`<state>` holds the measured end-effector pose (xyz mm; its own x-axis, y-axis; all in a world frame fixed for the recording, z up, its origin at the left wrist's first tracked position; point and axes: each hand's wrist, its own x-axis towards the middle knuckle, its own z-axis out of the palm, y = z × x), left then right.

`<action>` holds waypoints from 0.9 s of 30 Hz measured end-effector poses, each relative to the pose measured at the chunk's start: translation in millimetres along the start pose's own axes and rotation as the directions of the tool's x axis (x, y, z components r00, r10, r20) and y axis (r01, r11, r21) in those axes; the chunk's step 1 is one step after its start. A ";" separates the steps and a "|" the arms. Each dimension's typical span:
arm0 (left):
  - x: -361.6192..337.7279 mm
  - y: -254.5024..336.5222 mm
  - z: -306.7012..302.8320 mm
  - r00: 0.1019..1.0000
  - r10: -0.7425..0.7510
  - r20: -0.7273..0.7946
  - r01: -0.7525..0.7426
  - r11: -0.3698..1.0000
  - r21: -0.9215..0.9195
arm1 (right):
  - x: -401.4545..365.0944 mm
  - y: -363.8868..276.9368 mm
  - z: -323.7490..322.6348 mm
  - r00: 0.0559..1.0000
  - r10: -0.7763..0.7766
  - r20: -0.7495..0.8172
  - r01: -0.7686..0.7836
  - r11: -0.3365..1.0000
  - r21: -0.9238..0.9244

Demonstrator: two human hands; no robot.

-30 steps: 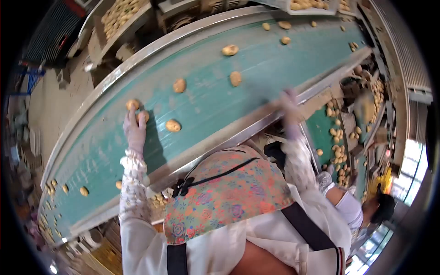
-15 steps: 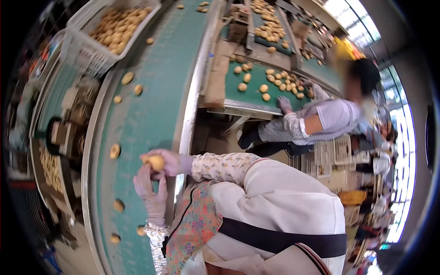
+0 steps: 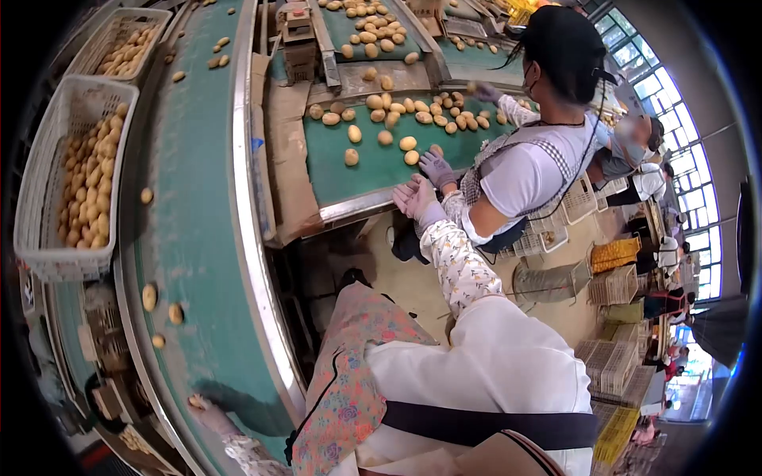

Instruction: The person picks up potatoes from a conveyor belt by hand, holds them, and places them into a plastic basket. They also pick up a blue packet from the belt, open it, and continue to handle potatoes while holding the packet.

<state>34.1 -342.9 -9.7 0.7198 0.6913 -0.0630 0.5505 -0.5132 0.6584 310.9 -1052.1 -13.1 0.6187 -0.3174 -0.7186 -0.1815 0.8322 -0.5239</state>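
Note:
My left hand (image 3: 210,416), in a pale glove, reaches down onto the green conveyor belt at the lower left. Its fingers close on a potato (image 3: 194,401) that they partly cover. My right hand (image 3: 417,198), also gloved, is stretched out past the near edge of the sorting table (image 3: 341,170). Its palm is turned up, the fingers are loosely curled and apart, and nothing shows in them. Just beyond it is a co-worker's gloved hand (image 3: 436,168), beside a potato (image 3: 436,149). Several potatoes (image 3: 407,143) lie on the table's green surface; one potato (image 3: 392,119) looks blurred.
White crates of potatoes (image 3: 25,198) stand along the belt's left side. A metal rail (image 3: 248,206) edges the belt (image 3: 190,238), which carries scattered potatoes. The co-worker (image 3: 540,163) stands close on my right. Stacked crates (image 3: 615,369) and other people are farther right.
My hands, together around a potato over the belt before, are now far apart. The right has swung to the sorting table without the potato; the left has gone to another potato. My view has turned right.

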 end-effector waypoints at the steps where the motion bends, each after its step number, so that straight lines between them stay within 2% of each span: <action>1: -0.8 21.5 16.6 0.998 0.060 -0.021 -0.064 0.970 -0.235 | 11.0 -4.1 1.2 0.999 -0.010 -0.039 0.011 1.000 0.012; 2: -10.0 94.9 43.2 0.963 0.227 -0.146 -0.252 0.950 -0.187 | 23.7 -11.6 4.6 0.996 -0.023 -0.081 0.025 0.999 0.028; 3: -13.7 156.5 74.2 0.945 0.309 -0.105 -0.326 0.910 -0.254 | 37.7 -20.3 8.1 0.997 -0.017 -0.079 0.021 0.999 0.044; 4: -23.2 224.2 106.5 0.961 0.267 0.064 -0.200 0.841 -0.502 | 51.8 -30.1 12.3 0.996 -0.036 -0.080 0.039 0.999 0.032; 5: -25.7 287.5 138.5 0.851 0.515 0.103 -0.442 0.808 -0.389 | 71.8 -47.3 21.2 0.995 -0.064 -0.076 0.065 0.998 0.017; 6: -26.3 344.0 168.2 0.731 0.653 0.197 -0.565 0.741 -0.363 | 92.8 -59.4 21.5 0.993 -0.081 -0.084 0.081 0.997 0.001; 7: -14.5 396.6 189.2 0.604 0.706 0.370 -0.688 0.696 -0.205 | 125.2 -77.0 17.2 0.994 -0.072 -0.078 0.072 0.997 -0.006; 8: 2.3 420.9 228.2 0.481 0.814 0.325 -0.842 0.532 -0.087 | 147.3 -95.7 15.2 0.987 -0.124 -0.102 0.122 0.992 -0.030; 9: 20.7 443.1 256.7 0.453 0.832 0.320 -0.879 0.477 0.003 | 164.7 -110.7 15.3 0.977 -0.171 -0.126 0.164 0.985 -0.061; 10: 40.0 459.3 281.9 0.422 0.849 0.317 -0.905 0.416 0.092 | 181.2 -125.3 14.9 0.965 -0.215 -0.149 0.202 0.975 -0.096; 11: 67.0 457.8 315.3 0.461 0.840 0.286 -0.887 0.427 0.176 | 206.1 -142.9 15.3 0.946 -0.220 -0.238 0.201 0.974 -0.101; 13: 118.1 435.6 364.9 0.501 0.822 0.271 -0.850 0.408 0.333 | 249.2 -165.9 -7.2 0.894 -0.350 -0.280 0.263 0.915 -0.305; 15: 142.9 428.0 390.1 0.491 0.803 0.339 -0.844 0.342 0.413 | 312.3 -187.0 -38.5 0.761 -0.597 -0.253 0.332 0.694 -0.638; 16: 148.9 422.2 389.4 0.494 0.794 0.353 -0.832 0.315 0.456 | 337.8 -201.5 -48.9 0.644 -0.752 -0.136 0.343 0.444 -0.828; 18: 149.5 426.4 389.0 0.498 0.771 0.397 -0.834 0.300 0.463 | 387.3 -238.8 -57.2 0.602 -0.794 -0.078 0.191 0.238 -0.952; 20: 149.8 433.1 385.5 0.515 0.747 0.419 -0.820 0.288 0.494 | 408.8 -269.9 -36.0 0.672 -0.739 -0.042 0.156 0.197 -0.968; 22: 141.0 444.7 387.2 0.535 0.721 0.439 -0.804 0.276 0.527 | 437.3 -286.3 -10.5 0.675 -0.715 -0.182 -0.060 0.193 -0.979; 24: 135.8 450.8 386.4 0.550 0.697 0.460 -0.788 0.251 0.562 | 463.7 -286.5 -10.1 0.599 -0.764 -0.239 -0.045 0.266 -0.963; 25: 134.6 454.5 385.8 0.549 0.689 0.473 -0.789 0.243 0.564 | 452.8 -287.9 1.6 0.557 -0.749 -0.358 -0.105 0.364 -0.926; 27: 135.2 455.9 385.9 0.547 0.686 0.481 -0.788 0.228 0.572 | 468.4 -295.8 -47.8 0.716 -0.694 0.075 0.350 0.264 -0.899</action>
<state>545.6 -679.7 -7.5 0.9743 -0.2182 0.0565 -0.2001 -0.9526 -0.2291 617.9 -1468.7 -216.6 0.6259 -0.7712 -0.1164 -0.5182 -0.2997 -0.8011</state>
